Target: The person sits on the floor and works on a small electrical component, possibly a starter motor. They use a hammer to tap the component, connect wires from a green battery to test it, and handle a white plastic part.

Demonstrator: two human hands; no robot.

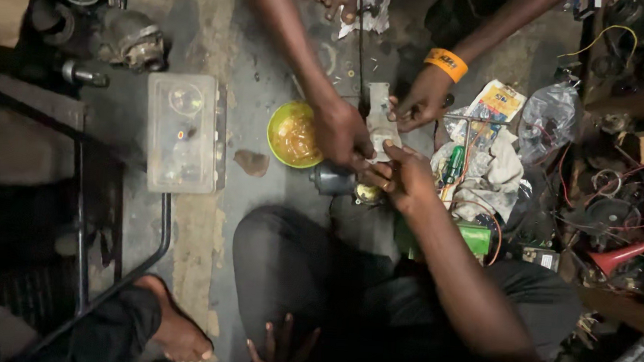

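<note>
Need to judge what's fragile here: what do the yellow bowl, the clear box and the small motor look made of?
Yellow bowl: likely plastic, with an even bright colour and a thin glossy rim. Clear box: likely plastic, see-through but cloudy and scuffed, small parts showing through. Small motor: apparently metal, a dull grey casing with a soft highlight; the right hand is beside it, so part is hidden.

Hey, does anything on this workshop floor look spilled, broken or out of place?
Nothing is plainly spilled. The messiest spot is beside the right hand: a crumpled grey rag, a green-handled screwdriver and thin red wires lie tangled in one heap on the floor.
</note>
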